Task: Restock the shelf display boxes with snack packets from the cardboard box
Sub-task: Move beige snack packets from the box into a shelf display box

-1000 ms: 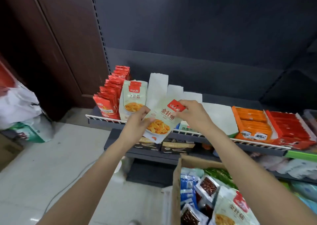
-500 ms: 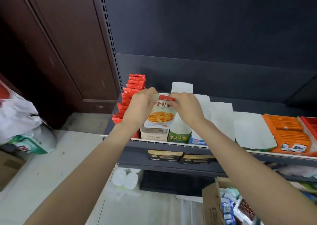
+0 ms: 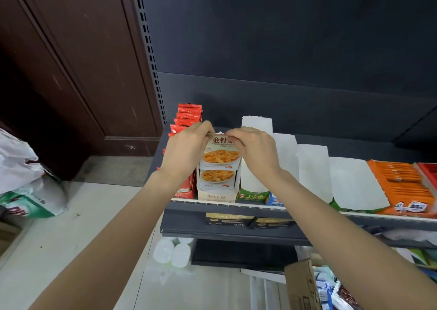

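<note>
— Worn on the head, looking forward and down, close over the shelf (image 3: 236, 206)?
— Yes, wide-angle, facing the dark back panel (image 3: 283, 49); forearms entering from below, floor (image 3: 71, 227) at left.
— Second view?
— Only this one.

Brown door (image 3: 71, 73) standing left of shelf upright (image 3: 151, 56); white bags (image 3: 21, 179) lying below door; bottles (image 3: 172, 253) sitting under upright.
</note>
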Tool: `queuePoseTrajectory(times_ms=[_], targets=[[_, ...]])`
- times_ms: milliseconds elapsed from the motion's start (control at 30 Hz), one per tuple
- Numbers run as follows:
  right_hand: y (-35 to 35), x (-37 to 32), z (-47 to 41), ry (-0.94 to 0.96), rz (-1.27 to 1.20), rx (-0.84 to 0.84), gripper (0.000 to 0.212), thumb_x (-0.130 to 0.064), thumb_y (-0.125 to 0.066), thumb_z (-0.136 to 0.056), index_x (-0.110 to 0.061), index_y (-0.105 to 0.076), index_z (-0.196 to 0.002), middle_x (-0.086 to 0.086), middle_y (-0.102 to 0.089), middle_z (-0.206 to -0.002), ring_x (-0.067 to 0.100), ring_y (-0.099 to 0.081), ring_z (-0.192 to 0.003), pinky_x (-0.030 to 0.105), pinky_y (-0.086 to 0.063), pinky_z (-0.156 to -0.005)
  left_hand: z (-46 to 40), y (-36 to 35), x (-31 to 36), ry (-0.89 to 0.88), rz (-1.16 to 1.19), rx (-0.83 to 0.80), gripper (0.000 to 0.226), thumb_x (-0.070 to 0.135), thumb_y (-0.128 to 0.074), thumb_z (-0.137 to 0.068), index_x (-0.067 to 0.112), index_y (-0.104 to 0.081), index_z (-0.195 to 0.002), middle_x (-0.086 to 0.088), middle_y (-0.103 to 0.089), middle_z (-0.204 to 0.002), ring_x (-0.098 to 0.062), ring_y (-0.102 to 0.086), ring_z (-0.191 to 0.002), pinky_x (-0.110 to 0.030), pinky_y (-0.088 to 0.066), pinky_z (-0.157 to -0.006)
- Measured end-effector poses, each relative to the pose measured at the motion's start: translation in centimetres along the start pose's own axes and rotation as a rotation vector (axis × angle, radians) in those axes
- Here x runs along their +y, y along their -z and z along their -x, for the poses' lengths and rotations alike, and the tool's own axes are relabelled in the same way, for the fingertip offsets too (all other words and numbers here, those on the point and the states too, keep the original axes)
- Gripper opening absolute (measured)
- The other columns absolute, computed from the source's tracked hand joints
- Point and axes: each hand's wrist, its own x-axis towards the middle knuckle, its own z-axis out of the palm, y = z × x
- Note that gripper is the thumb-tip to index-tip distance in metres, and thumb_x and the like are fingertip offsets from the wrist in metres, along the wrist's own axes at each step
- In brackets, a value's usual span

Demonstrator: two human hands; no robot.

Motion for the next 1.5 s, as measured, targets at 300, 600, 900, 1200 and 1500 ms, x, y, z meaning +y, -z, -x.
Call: queuePoseTrajectory(times_ms=[300, 600, 900, 1200, 1500], targets=[[-1.4, 0.2, 0.2, -0.134, 0.196, -0.361, 0.026, -0.023, -0.054, -0.095, -0.021, -0.063, -0.119, 0.001, -0.063, -0.117, 0.020, -0.059, -0.105, 0.027, -0.046, -0.078, -0.1, -2.5, -0.5, -0.215, -0.506, -0.259, 0.024, 0.001, -0.070, -0.070, 0.016, -0.061, -0.087, 0.002, -0.062, -0.063, -0.021, -0.056, -0.078, -0.034, -0.037, -0.080], [-3.1, 0.5, 0.1, -0.283, 0.013, -0.270, 0.025, -0.018, -0.054, -0.094, -0.018, -0.063, -0.118, 0.004, -0.063, -0.122, 0.021, -0.061, -0.108, 0.032, -0.051, -0.091, 0.4, -3.7, -1.2, -0.010, -0.338, -0.166, 0.018, 0.004, -0.058, -0.088, 0.016, -0.064, -0.100, -0.002, -0.067, -0.093, -0.023, -0.059, -0.089, -0.036, -0.034, -0.085], [-2.6, 0.1, 1.2, -0.251, -0.058, -0.121, 0.030, -0.017, -0.051, -0.096, -0.016, -0.059, -0.125, 0.004, -0.056, -0.124, 0.016, -0.048, -0.117, 0.023, -0.041, -0.097, 0.8, -3.6, 0.8, 0.037, -0.333, -0.072, 0.017, 0.014, -0.064, -0.085, 0.013, -0.068, -0.101, -0.006, -0.067, -0.099, -0.027, -0.057, -0.096, -0.039, -0.039, -0.081], [2.3, 2.9, 8.9, -0.335, -0.199, -0.117, 0.026, -0.013, -0.049, -0.095, -0.015, -0.058, -0.120, -0.001, -0.060, -0.106, 0.009, -0.055, -0.092, 0.020, -0.045, -0.082, 5.9, -5.0, 7.6, 0.146, 0.033, -0.028, 0.017, 0.018, -0.054, -0.090, 0.013, -0.063, -0.103, -0.002, -0.068, -0.091, -0.025, -0.059, -0.088, -0.038, -0.043, -0.076], [7.3, 11.9, 25.2, -0.515, -0.117, -0.334, 0.021, -0.012, -0.053, -0.091, -0.012, -0.064, -0.109, 0.007, -0.063, -0.103, 0.022, -0.062, -0.092, 0.036, -0.050, -0.082, 13.9, -11.3, 20.8, 0.258, 0.257, -0.363, 0.015, 0.022, -0.051, -0.092, 0.018, -0.058, -0.105, -0.001, -0.067, -0.097, -0.022, -0.063, -0.088, -0.038, -0.053, -0.072]])
